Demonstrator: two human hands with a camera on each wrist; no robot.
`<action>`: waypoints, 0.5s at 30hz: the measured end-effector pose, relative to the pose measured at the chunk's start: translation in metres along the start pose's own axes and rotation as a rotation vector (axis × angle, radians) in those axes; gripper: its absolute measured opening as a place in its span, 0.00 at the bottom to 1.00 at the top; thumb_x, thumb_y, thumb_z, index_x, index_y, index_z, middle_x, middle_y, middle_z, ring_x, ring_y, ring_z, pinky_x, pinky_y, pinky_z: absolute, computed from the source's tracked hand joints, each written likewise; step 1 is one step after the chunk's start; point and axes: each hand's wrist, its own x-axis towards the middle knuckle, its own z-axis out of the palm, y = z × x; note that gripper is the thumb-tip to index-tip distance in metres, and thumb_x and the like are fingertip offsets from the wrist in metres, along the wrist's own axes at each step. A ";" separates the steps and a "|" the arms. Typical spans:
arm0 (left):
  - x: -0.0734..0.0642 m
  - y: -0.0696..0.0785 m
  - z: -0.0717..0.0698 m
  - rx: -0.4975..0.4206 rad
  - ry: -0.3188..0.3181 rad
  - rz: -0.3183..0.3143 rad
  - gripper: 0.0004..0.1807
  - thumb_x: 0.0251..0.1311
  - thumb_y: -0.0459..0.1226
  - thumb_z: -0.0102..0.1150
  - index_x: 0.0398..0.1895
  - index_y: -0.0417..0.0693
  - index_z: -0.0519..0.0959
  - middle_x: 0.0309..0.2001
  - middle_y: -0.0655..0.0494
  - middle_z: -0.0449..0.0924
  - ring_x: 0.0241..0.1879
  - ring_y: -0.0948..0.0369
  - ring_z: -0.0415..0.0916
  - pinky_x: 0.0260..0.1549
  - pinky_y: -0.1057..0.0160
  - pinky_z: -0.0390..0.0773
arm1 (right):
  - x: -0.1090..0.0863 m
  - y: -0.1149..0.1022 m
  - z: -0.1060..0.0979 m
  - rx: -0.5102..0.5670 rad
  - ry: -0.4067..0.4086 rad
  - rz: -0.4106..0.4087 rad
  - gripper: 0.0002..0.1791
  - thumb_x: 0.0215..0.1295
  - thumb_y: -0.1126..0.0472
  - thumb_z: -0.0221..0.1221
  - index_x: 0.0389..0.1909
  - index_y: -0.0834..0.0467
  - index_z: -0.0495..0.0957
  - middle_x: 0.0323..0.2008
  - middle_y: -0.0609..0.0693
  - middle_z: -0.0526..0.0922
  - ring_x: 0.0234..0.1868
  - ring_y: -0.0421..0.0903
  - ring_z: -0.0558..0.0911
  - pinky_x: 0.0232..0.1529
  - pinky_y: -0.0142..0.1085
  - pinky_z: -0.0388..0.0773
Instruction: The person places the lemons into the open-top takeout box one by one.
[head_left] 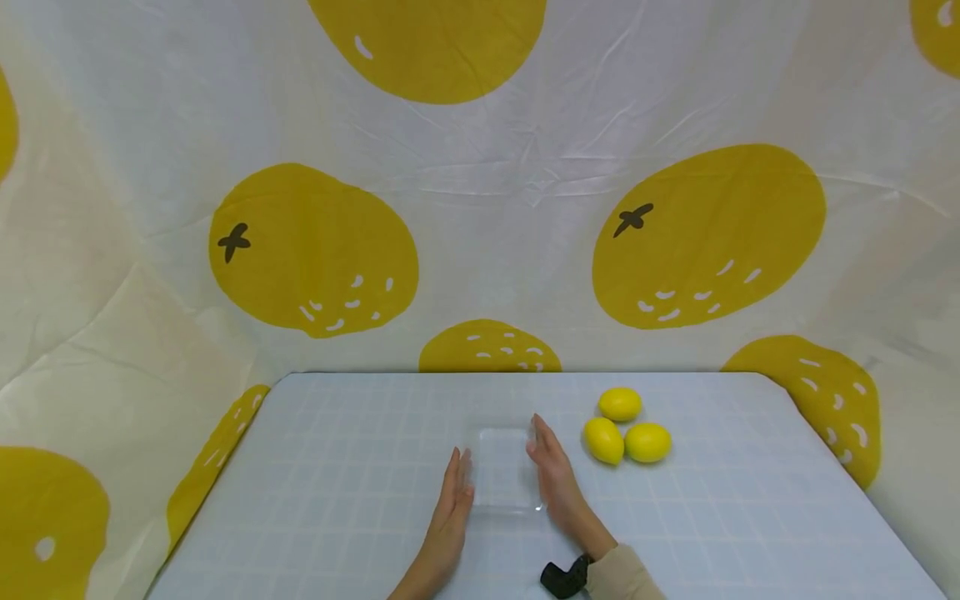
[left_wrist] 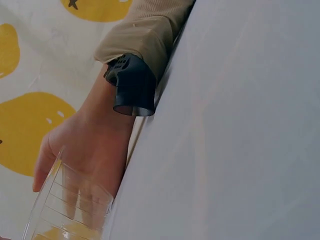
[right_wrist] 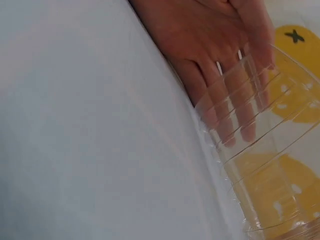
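Observation:
A clear plastic container (head_left: 506,468) stands on the table between my two hands. Along its left side my left hand (head_left: 448,512) lies with straight fingers, palm turned inward. My right hand (head_left: 555,479) faces it from the right side, fingers extended forward. In the left wrist view the right hand (left_wrist: 92,150) shows partly through the ribbed container wall (left_wrist: 75,200). The right wrist view shows the left hand (right_wrist: 205,55) behind the clear ribbed container (right_wrist: 260,130), its fingers straight. Whether each palm presses firmly on the wall I cannot tell.
Three yellow lemons sit to the right of the right hand: a back lemon (head_left: 619,404), a left lemon (head_left: 603,441) and a right lemon (head_left: 648,442). A pale checked cloth (head_left: 337,467) covers the table. Behind hangs a white curtain (head_left: 495,233) with yellow fruit prints.

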 end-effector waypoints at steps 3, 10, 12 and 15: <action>0.000 -0.001 -0.001 0.000 0.007 0.015 0.34 0.79 0.40 0.35 0.80 0.47 0.35 0.80 0.48 0.41 0.77 0.51 0.37 0.62 0.82 0.48 | -0.001 -0.001 0.002 -0.003 0.014 -0.007 0.37 0.77 0.60 0.43 0.77 0.67 0.37 0.79 0.62 0.33 0.78 0.58 0.32 0.74 0.57 0.28; 0.002 -0.003 -0.002 0.009 0.014 0.077 0.33 0.79 0.38 0.36 0.80 0.47 0.38 0.79 0.49 0.41 0.77 0.54 0.37 0.65 0.79 0.48 | -0.001 0.002 0.005 -0.024 0.085 -0.015 0.36 0.76 0.62 0.46 0.77 0.65 0.40 0.78 0.64 0.38 0.78 0.60 0.36 0.75 0.57 0.33; 0.004 -0.004 -0.002 0.037 0.023 0.123 0.33 0.78 0.36 0.37 0.80 0.46 0.40 0.79 0.47 0.42 0.77 0.54 0.39 0.65 0.78 0.47 | -0.001 0.003 0.005 -0.043 0.105 -0.016 0.36 0.76 0.62 0.46 0.77 0.65 0.40 0.78 0.64 0.40 0.78 0.60 0.38 0.75 0.57 0.35; 0.006 -0.006 -0.003 0.141 0.059 0.231 0.33 0.76 0.34 0.42 0.79 0.43 0.45 0.78 0.45 0.46 0.76 0.51 0.43 0.67 0.76 0.47 | -0.003 0.004 0.005 -0.105 0.154 -0.054 0.35 0.76 0.61 0.47 0.76 0.64 0.43 0.77 0.64 0.46 0.78 0.60 0.45 0.75 0.56 0.42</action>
